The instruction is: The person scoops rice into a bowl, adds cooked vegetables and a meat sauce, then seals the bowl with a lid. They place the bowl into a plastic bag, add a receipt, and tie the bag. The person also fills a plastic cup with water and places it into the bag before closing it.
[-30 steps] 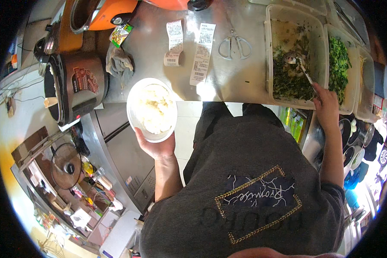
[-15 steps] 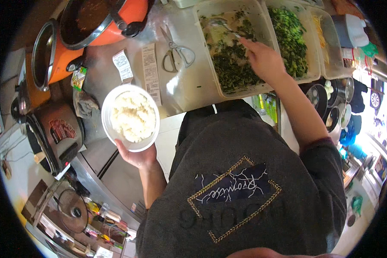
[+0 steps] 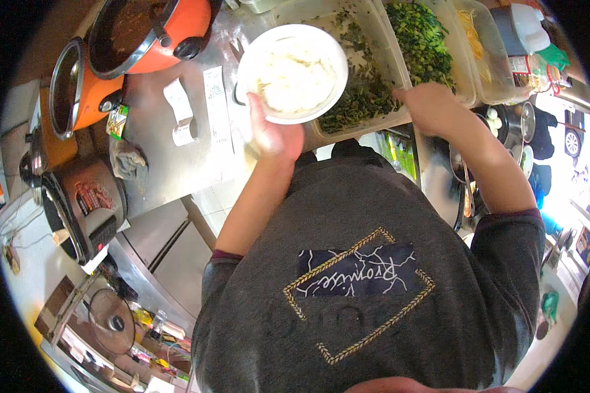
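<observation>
My left hand is closed round the near edge of a white bowl filled with white rice, held above the counter. The bowl overlaps the left side of a clear plastic tub with dark chopped greens. At that tub's near right corner my right hand has its fingers curled. It held a metal spoon in the earlier frame; now the spoon cannot be made out against the greens. Mostly hidden by the bowl, scissors lie on the counter.
Paper slips lie on the steel counter. Two orange pots stand at the back left, above a grey cloth. To the right are a tub of bright chopped greens, yellow strips and a jug. Pans stand beyond.
My left hand has carried the bowl of rice rightward and away from me, over to the greens tub. My right hand has drawn back toward the tub's near right corner.
</observation>
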`<move>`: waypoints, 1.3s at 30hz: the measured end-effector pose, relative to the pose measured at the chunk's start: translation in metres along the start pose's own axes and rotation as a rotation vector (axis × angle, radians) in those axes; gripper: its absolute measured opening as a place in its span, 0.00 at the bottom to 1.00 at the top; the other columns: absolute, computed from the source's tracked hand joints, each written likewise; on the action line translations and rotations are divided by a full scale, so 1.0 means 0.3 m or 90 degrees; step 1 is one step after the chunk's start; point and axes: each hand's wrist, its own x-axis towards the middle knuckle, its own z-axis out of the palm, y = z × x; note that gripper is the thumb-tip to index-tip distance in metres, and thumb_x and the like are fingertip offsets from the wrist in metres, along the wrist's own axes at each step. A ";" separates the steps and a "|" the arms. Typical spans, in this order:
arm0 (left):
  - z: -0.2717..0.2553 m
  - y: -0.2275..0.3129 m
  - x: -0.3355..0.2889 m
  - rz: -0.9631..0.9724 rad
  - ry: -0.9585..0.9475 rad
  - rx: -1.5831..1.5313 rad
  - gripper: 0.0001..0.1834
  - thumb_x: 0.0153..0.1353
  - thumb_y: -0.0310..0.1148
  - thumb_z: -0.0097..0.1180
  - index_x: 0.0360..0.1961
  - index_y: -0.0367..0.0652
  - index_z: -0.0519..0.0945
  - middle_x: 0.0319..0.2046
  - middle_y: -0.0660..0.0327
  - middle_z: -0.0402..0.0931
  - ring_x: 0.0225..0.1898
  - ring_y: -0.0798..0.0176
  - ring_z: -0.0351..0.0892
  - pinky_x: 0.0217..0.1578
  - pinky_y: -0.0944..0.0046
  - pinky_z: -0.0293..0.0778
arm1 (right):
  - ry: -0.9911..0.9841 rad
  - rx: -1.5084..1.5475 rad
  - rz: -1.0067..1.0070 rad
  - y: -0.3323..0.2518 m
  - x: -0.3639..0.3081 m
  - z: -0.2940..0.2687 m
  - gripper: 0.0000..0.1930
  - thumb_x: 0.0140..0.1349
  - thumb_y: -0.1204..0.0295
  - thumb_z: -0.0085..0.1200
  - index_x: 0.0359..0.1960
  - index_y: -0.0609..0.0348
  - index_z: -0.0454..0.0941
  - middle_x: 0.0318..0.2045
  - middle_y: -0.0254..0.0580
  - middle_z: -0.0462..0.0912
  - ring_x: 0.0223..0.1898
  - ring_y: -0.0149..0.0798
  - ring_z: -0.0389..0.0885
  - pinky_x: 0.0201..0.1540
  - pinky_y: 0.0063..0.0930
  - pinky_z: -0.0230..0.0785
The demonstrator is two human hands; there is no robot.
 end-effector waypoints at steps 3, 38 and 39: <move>0.032 -0.059 0.003 0.013 0.010 -0.001 0.36 0.68 0.58 0.30 0.68 0.44 0.52 0.67 0.56 0.55 0.68 0.53 0.53 0.67 0.54 0.49 | -0.033 0.130 -0.190 -0.027 0.018 0.040 0.22 0.56 0.76 0.46 0.55 0.57 0.73 0.35 0.54 0.82 0.39 0.53 0.82 0.40 0.46 0.75; 0.087 0.003 -0.017 -0.101 -0.124 -0.036 0.40 0.64 0.61 0.37 0.68 0.45 0.53 0.66 0.55 0.58 0.66 0.51 0.56 0.66 0.48 0.52 | 0.544 0.517 -0.207 -0.060 -0.162 -0.039 0.21 0.59 0.75 0.51 0.55 0.44 0.75 0.34 0.48 0.81 0.33 0.49 0.80 0.34 0.37 0.73; 0.081 -0.001 -0.017 -0.102 -0.088 -0.035 0.40 0.64 0.61 0.37 0.68 0.44 0.53 0.65 0.55 0.58 0.66 0.51 0.57 0.65 0.48 0.52 | 0.536 0.540 -0.215 -0.058 -0.154 -0.027 0.20 0.60 0.75 0.51 0.55 0.45 0.75 0.33 0.47 0.81 0.32 0.49 0.80 0.33 0.37 0.73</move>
